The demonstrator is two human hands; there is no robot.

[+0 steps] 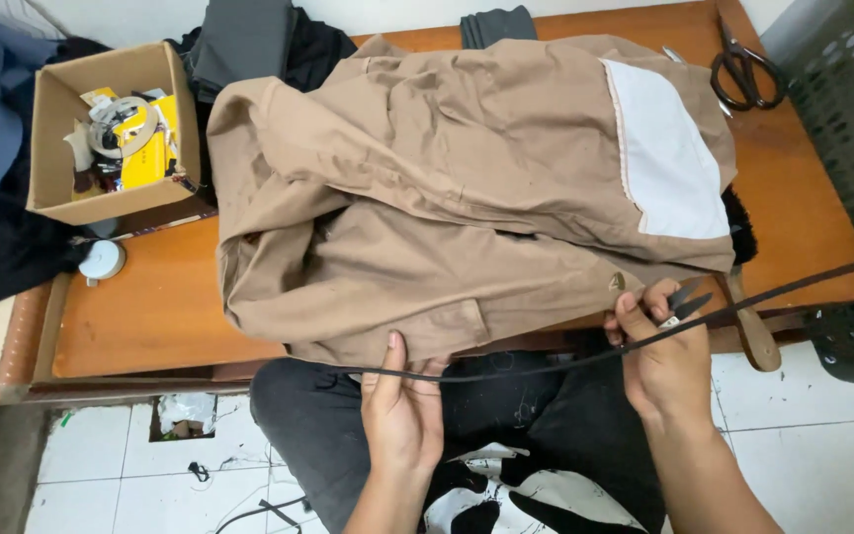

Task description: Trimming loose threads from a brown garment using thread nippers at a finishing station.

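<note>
Black strap (546, 361) between both hands' grip, snips (682, 302) alongside.

Garment (447, 188) on table (150, 316) (box (111, 129) left)

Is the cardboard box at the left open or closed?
Open. The cardboard box has its flaps up, and yellow packets and a tape roll show inside it.

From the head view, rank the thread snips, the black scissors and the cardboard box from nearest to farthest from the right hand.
1. Thread snips: held in the right hand.
2. Black scissors: on the table's far right corner.
3. Cardboard box: far left, across the tan garment.
</note>
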